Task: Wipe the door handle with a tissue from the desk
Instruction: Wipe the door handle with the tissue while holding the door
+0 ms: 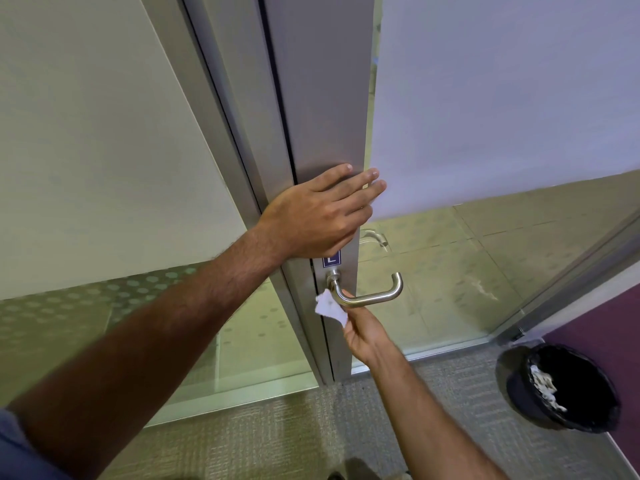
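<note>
A brushed-steel lever door handle [375, 296] juts from the grey metal stile of a glass door [318, 98]. My right hand [365, 336] is below the handle, pinching a small white tissue [329, 308] that touches the handle's neck near the rose. The thumb rests on the lever's underside. My left hand [322, 213] lies flat with fingers spread on the door stile just above the handle, pressing on it. A small blue label [331, 260] shows under that hand.
A black waste bin [561, 386] with crumpled paper inside stands on the carpet at the lower right, beside a purple wall [599, 327]. Frosted glass panels flank the door. A second handle [375, 237] shows through the glass.
</note>
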`<action>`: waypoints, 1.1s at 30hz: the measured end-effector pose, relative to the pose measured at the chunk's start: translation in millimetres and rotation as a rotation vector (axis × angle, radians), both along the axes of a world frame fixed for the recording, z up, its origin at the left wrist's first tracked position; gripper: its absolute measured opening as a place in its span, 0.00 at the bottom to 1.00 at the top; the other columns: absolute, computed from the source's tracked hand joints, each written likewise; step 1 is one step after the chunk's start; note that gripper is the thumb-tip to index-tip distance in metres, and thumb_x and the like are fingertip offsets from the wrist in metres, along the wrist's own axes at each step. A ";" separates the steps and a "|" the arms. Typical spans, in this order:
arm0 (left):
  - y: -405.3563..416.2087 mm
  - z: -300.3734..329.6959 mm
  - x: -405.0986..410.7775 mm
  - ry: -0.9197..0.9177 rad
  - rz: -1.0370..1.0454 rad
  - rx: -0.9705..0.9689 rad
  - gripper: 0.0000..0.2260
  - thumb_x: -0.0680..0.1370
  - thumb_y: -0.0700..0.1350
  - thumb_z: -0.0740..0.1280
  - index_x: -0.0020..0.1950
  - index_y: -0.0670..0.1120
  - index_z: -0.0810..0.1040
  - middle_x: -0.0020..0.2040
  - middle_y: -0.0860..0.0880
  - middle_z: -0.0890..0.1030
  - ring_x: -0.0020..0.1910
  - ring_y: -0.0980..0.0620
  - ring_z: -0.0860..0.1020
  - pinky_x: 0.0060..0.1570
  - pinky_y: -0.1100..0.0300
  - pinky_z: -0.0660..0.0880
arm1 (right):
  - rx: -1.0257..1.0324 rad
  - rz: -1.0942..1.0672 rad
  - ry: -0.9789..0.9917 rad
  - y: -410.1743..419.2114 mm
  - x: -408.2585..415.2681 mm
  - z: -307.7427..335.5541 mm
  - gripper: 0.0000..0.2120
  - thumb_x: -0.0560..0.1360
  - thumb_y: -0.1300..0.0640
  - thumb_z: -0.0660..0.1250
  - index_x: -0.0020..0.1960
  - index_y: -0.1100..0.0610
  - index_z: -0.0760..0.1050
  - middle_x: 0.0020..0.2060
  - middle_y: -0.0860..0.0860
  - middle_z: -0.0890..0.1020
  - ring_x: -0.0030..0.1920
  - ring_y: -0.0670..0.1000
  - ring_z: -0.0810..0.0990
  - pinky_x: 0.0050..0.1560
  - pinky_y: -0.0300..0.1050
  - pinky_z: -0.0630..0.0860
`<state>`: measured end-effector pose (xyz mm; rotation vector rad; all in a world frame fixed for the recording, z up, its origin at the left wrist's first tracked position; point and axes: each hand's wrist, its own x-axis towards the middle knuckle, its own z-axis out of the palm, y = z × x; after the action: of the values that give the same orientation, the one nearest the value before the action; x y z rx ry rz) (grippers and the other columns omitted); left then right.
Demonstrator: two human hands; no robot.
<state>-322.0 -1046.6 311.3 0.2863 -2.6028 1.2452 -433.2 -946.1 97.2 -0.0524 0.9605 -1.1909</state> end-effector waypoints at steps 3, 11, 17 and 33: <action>-0.4 1.1 0.1 -0.003 0.002 -0.012 0.18 0.86 0.48 0.54 0.66 0.43 0.80 0.79 0.42 0.71 0.79 0.42 0.68 0.78 0.45 0.60 | 0.042 -0.066 -0.194 -5.3 12.8 1.1 0.21 0.62 0.66 0.79 0.52 0.63 0.78 0.31 0.49 0.85 0.33 0.43 0.84 0.36 0.33 0.80; -0.4 1.0 -0.5 -0.014 0.016 -0.019 0.18 0.87 0.48 0.54 0.66 0.43 0.80 0.79 0.42 0.71 0.79 0.43 0.68 0.78 0.45 0.59 | 0.010 -0.342 -0.716 3.2 32.6 -1.4 0.11 0.70 0.69 0.66 0.49 0.71 0.83 0.49 0.61 0.86 0.44 0.59 0.87 0.46 0.48 0.84; -0.5 0.2 -1.3 -0.014 0.014 -0.026 0.18 0.87 0.48 0.54 0.66 0.43 0.80 0.79 0.43 0.71 0.79 0.43 0.68 0.77 0.45 0.59 | 0.091 -0.404 -0.552 31.9 26.6 1.2 0.11 0.80 0.66 0.62 0.58 0.67 0.79 0.51 0.62 0.86 0.45 0.53 0.88 0.43 0.39 0.84; 0.2 -0.2 -0.7 -0.023 0.028 -0.012 0.19 0.87 0.48 0.53 0.67 0.42 0.79 0.79 0.42 0.70 0.79 0.42 0.67 0.78 0.45 0.57 | -0.416 0.209 1.795 -15.3 0.3 42.4 0.04 0.75 0.64 0.69 0.47 0.60 0.83 0.47 0.55 0.80 0.39 0.54 0.80 0.40 0.48 0.81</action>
<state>-322.6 -1046.4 311.1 0.3090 -2.6183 1.2806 -432.9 -961.4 139.6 -1.7335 2.0810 -0.9179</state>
